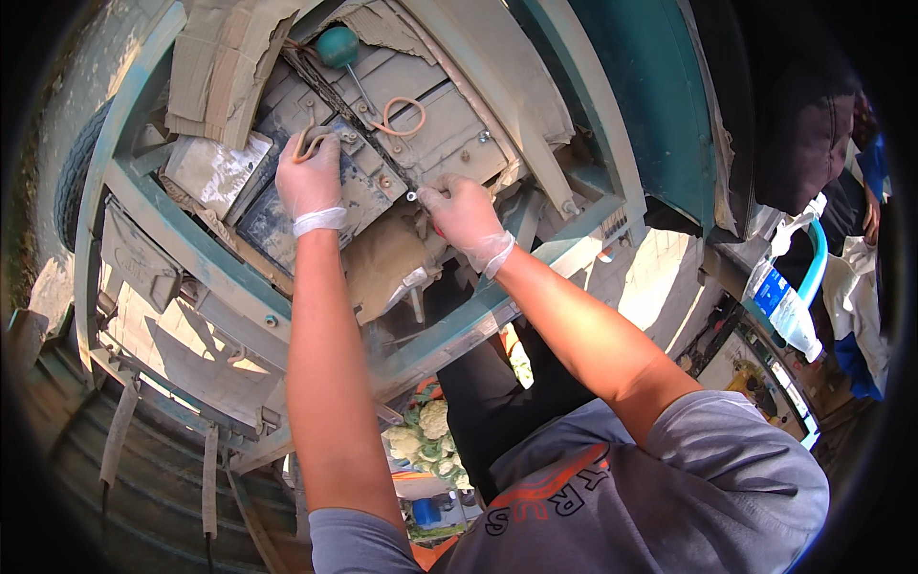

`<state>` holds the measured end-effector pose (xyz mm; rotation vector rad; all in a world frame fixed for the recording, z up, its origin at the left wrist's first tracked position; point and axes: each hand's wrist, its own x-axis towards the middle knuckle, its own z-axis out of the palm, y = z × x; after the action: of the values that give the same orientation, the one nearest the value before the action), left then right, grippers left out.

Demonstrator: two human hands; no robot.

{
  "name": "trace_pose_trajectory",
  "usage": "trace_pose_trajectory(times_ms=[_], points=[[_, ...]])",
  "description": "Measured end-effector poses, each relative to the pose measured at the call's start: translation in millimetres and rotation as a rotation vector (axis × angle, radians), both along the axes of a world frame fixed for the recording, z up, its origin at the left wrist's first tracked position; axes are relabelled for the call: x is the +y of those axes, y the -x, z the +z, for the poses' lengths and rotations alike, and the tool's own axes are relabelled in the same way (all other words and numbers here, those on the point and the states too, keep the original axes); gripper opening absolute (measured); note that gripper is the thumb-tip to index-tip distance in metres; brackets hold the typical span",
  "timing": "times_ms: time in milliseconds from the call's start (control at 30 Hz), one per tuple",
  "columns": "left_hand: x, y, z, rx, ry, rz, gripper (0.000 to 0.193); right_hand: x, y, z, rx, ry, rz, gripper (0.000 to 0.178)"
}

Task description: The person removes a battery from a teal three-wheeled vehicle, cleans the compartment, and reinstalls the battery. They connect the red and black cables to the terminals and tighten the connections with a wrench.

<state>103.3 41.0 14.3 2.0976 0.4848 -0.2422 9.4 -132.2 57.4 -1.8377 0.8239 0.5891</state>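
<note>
Both my hands wear thin clear gloves and work over dusty batteries (392, 86) set in a metal frame. My left hand (311, 177) is closed on a tan-orange wire (304, 145), which bends up out of its fingers above a blue-grey battery (356, 196). To the right, my right hand (462, 215) pinches a small tool with a round, pale metal end (412, 196) beside that battery's corner. A bit of red shows under the palm; the rest of the tool is hidden. Farther off, a green ball on a metal rod (338, 46) lies over the batteries near an orange wire loop (402, 117).
Torn cardboard (225, 72) lines the far left, and a brown sheet (387, 258) hangs below the batteries. Teal frame bars (196, 249) surround the compartment. Cauliflowers (432, 430) lie beneath me. A teal panel (650, 105) and a dark seat (794, 105) stand right.
</note>
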Motion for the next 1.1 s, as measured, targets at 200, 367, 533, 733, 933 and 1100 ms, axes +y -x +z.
trace_pose_trajectory(times_ms=[200,367,533,733,933,1100], points=[[-2,5,-4,-0.119,-0.038,0.017,0.024,-11,-18,-6,-0.068,0.002,0.317,0.027],[-7,4,-6,-0.032,-0.050,0.106,0.024,-3,-25,-21,-0.376,0.140,0.458,0.023],[-10,5,-11,-0.094,-0.156,0.085,0.025,3,-21,-24,-0.319,0.184,0.394,0.020],[-9,7,-11,-0.128,-0.181,0.049,0.022,3,-17,-24,-0.367,0.194,0.443,0.019],[-9,5,-11,-0.084,-0.167,0.064,0.023,5,-15,-26,-0.370,0.219,0.462,0.020],[-7,6,-16,-0.104,-0.153,0.051,0.023,7,-18,-24,-0.305,0.220,0.430,0.024]])
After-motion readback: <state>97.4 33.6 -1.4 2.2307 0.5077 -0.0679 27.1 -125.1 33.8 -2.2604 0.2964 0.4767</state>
